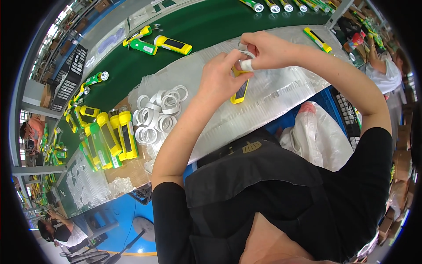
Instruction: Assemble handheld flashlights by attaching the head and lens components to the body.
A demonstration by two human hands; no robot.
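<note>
A yellow flashlight [239,96] with a dark panel along its body stands between my hands, over the silvery covered bench. My left hand [222,77] is closed around its upper part, the thumb crossing the front. At its head end, my right hand [269,52] is closed on a white ring [249,53], fingers curled at the rim. A white wrap [247,65] covers a digit of my right hand. The fingers hide most of the flashlight's head, so I cannot tell how far the ring sits on it. Left of my left forearm lies a pile of loose white rings [169,103].
Several yellow and green flashlights [110,138] stand clustered at the left. Three more, including a yellow one [173,45], lie on the green belt [202,26]. One flashlight [317,39] rests at the bench's right end. A white sack [314,136] hangs below the front edge.
</note>
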